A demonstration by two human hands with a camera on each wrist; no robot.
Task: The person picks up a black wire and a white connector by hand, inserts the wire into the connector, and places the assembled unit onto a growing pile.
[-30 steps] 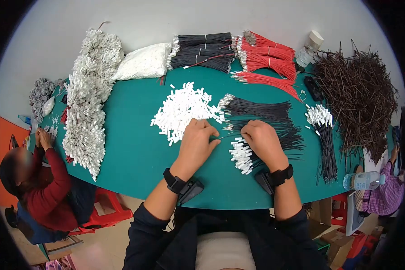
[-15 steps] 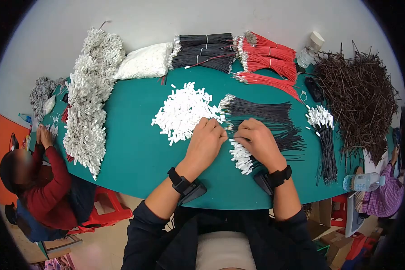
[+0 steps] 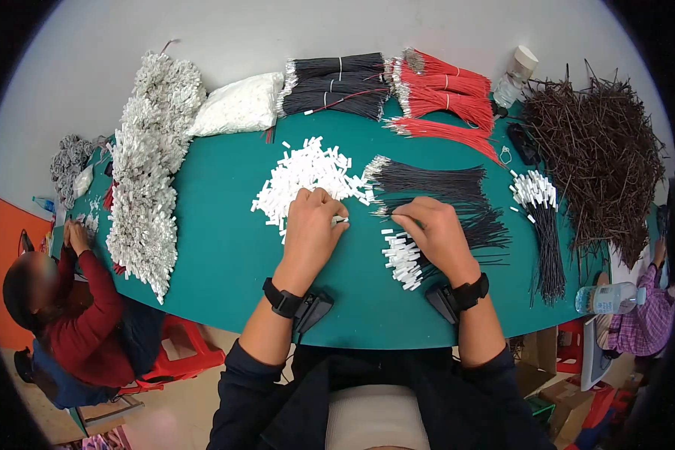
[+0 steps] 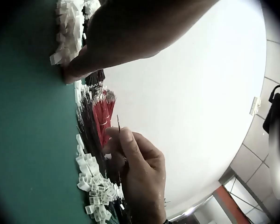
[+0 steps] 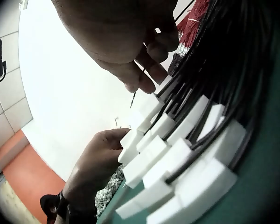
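Note:
My left hand [image 3: 308, 229] is at the near edge of a heap of loose white plastic connector housings [image 3: 307, 176], pinching one small white housing [image 3: 339, 220] between thumb and forefinger. To its right, my right hand [image 3: 436, 232] pinches a thin black wire [image 4: 118, 122] near its tip; the bare metal end sticks up past the thumb. Under that hand lies a bunch of black wires with white housings [image 3: 402, 259] on their ends. Just beyond it are black wires [image 3: 435, 182] with bare metal terminals.
Along the back lie a white bag [image 3: 240, 103], black wire bundles [image 3: 337, 82] and red wire bundles [image 3: 450, 94]. A tall mound of white-ended pieces [image 3: 142, 172] stands left, a dark wire pile [image 3: 592, 157] right. Another housed bundle [image 3: 547, 240] and a water bottle [image 3: 607, 299] are nearer. A person [image 3: 75, 315] sits left.
My hands came together over the wires half a second ago, then parted. The left moved back left to the heap and now has a white housing; the right stayed nearly in place.

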